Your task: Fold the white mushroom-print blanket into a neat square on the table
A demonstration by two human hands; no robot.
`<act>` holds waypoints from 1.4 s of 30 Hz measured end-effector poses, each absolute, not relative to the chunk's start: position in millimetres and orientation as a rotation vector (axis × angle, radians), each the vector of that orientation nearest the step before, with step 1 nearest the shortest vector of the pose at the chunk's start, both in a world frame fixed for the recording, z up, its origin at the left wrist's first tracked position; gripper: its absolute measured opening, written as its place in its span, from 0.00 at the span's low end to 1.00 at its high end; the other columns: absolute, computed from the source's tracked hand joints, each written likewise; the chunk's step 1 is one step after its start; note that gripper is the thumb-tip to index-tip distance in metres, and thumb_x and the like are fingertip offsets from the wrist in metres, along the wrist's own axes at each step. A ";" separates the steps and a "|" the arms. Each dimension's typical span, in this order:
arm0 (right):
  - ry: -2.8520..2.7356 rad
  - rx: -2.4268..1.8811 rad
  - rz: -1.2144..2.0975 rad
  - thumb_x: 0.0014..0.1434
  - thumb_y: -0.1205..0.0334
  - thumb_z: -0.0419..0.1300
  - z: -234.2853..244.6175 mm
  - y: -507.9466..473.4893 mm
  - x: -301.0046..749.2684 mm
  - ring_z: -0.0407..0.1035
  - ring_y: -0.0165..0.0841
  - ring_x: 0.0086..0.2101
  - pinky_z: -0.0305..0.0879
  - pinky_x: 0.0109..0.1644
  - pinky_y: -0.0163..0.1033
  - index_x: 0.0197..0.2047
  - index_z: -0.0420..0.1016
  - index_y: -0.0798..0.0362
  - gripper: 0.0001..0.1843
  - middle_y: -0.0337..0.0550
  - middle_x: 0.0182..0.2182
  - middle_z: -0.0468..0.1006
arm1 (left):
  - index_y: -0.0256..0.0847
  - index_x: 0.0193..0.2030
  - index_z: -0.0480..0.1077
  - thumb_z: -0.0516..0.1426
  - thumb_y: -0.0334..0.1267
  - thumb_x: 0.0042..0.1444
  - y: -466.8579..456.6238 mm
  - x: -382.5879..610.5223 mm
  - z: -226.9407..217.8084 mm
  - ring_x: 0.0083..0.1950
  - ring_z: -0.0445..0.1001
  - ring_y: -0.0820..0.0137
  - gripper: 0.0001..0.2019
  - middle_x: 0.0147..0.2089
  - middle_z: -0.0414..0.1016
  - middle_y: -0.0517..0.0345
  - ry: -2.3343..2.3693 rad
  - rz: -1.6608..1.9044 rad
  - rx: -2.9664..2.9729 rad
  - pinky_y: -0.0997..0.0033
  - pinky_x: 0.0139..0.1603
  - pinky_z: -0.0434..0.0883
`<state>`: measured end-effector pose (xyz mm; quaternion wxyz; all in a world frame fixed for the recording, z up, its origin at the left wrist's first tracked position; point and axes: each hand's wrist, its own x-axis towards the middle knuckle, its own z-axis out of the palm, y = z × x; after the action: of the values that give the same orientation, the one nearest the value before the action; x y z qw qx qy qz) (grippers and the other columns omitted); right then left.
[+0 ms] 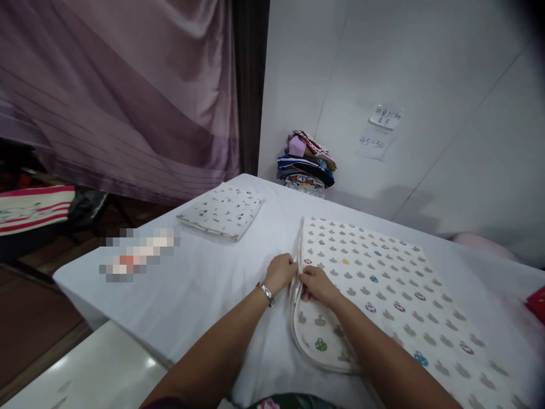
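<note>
A white blanket (366,278) printed with grey rabbit heads and a few coloured motifs lies folded in layers on the table, stretching off to the right. Its left edge shows several layers and a rounded near corner. At that edge my left hand (281,272), with a silver bracelet at the wrist, has its fingers closed on the border. Right beside it, my right hand (317,286) pinches the same edge, thumb on top and fingertips partly hidden. Farther left lies a smaller folded white cloth (221,211) with small dark prints, apart from both hands.
A white-covered table (204,272) stands against a pale wall with two paper notes (378,130). Folded clothes (305,162) are stacked at the back. A pixelated patch (138,255) hides something near the left edge. A purple curtain (149,102) hangs behind; a red object (537,304) is at far right.
</note>
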<state>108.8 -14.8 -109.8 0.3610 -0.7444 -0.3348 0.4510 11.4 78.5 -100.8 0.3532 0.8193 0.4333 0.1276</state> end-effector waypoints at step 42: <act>-1.724 -2.429 0.161 0.61 0.41 0.38 -126.3 -4.7 186.4 0.32 0.39 0.64 0.30 0.64 0.50 0.66 0.47 0.54 0.36 0.46 0.66 0.40 | 0.40 0.34 0.68 0.50 0.38 0.52 70.7 13.2 -109.5 0.37 0.71 0.68 0.08 0.36 0.75 0.54 1.168 0.268 2.296 0.72 0.32 0.59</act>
<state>186.4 -4.7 -126.3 0.0794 -0.8117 -0.5761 0.0538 13.2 70.7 -109.5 0.2723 0.8531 0.4338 0.0996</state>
